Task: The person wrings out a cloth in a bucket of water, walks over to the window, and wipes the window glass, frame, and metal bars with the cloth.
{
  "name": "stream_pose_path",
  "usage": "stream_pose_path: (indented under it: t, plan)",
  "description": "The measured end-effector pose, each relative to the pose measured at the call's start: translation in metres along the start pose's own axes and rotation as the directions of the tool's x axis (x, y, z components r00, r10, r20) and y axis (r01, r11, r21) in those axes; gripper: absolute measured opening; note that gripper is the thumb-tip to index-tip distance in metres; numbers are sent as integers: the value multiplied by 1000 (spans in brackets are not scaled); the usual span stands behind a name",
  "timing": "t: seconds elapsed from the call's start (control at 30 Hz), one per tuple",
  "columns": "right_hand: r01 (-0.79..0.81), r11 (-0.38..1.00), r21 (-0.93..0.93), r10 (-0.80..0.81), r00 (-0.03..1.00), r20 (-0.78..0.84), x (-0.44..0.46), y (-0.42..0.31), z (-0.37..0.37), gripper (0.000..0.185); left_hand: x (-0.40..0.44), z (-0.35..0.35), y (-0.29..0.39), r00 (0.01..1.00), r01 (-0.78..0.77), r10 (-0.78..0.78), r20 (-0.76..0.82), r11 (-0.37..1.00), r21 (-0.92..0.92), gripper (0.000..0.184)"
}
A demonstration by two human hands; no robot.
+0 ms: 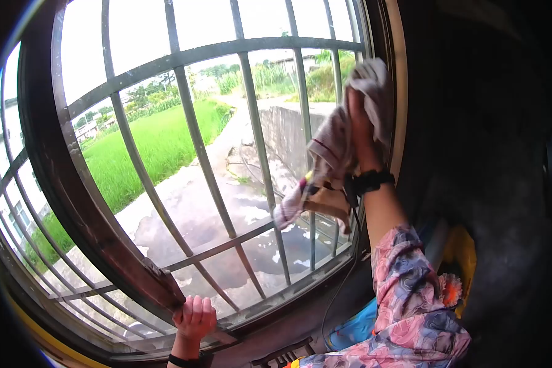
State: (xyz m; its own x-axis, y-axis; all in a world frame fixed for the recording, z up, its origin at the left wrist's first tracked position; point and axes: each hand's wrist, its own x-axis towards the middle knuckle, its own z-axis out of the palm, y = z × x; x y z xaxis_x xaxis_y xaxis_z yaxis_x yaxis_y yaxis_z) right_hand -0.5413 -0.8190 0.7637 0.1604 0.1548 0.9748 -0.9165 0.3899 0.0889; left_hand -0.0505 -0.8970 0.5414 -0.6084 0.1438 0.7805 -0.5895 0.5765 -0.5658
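Note:
My right hand (360, 119) is raised at the right side of the window, closed on a pale cloth (332, 144) with dark stripes. One part of the cloth bunches up above the hand beside the window's right edge, and the rest hangs down to the left in front of the metal bars (255, 132). Low in the view, my left hand (196, 317) has its fingers curled round the bottom end of the dark brown window frame (113, 257). The palm sides of both hands are hidden.
A dark cable (343, 279) hangs below the right wrist. Blue material (352, 325) and a yellow item (460, 251) lie near the patterned sleeve (405, 288). A dark slotted object (282, 357) sits at the bottom edge. Outside are green plants (147, 153) and wet paving.

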Motion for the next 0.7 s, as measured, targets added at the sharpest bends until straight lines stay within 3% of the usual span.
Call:
stream_pose_path:
  t: [0.07, 0.1, 0.17, 0.2, 0.23, 0.27, 0.33, 0.37, 0.43, 0.47, 0.53, 0.57, 0.6, 0.67, 0.7]
  plan:
    - [10, 948, -319, 2, 999, 39, -21, 9, -6, 32, 7, -4, 1, 999, -6, 4, 52, 999, 47, 27]
    - [-295, 901, 319, 311, 950, 0, -24, -5, -8, 27, 12, -5, 1, 995, -13, 3, 101, 995, 97, 33]
    - [-435, 782, 447, 457, 887, 64, -24, -40, -19, 22, 17, -8, 7, 984, 22, -47, 171, 989, 146, 40]
    - [-450, 767, 458, 443, 887, 130, -25, -79, -33, 20, 18, -9, 9, 965, 56, -103, 241, 979, 197, 50]
    - [-229, 929, 292, 193, 970, 146, -32, -113, -42, 21, 20, -7, 10, 968, 56, -103, 230, 977, 204, 50]
    - [48, 989, 142, -70, 986, 151, -39, -146, -50, 25, 18, -6, 12, 946, 45, -118, 303, 971, 237, 53]
    - [83, 766, 638, -335, 898, 285, 2, -200, -81, 25, 17, -7, 21, 921, 21, -122, 370, 964, 265, 58]
    - [49, 636, 770, -392, 880, 268, 20, -213, -78, 25, 20, -7, 32, 881, 91, -197, 429, 963, 255, 65]
    - [68, 489, 870, -435, 883, 175, 64, -210, -62, 24, 22, -3, 47, 808, 216, -277, 521, 960, 176, 90]
    - [138, 513, 847, -426, 898, 111, 88, -199, -54, 24, 25, 0, 54, 778, 350, -332, 534, 934, 71, 101]
    - [290, 626, 724, -383, 923, -39, 132, -165, -35, 23, 6, 28, 66, 770, 427, -387, 507, 903, 40, 100]
    - [335, 694, 637, -348, 931, -110, 150, -142, -27, 23, 12, 22, 69, 790, 198, -364, 494, 913, 357, 74]
    - [347, 754, 558, -307, 937, -168, 165, -118, -21, 23, 16, 22, 67, 796, 197, -360, 487, 914, 354, 74]
    - [328, 834, 443, -226, 937, -266, 185, -66, -8, 23, 17, 17, 64, 855, 175, -309, 416, 928, 328, 95]
    - [309, 856, 414, -191, 934, -303, 188, -42, -3, 23, 19, 13, 63, 799, 177, -317, 510, 936, 304, 92]
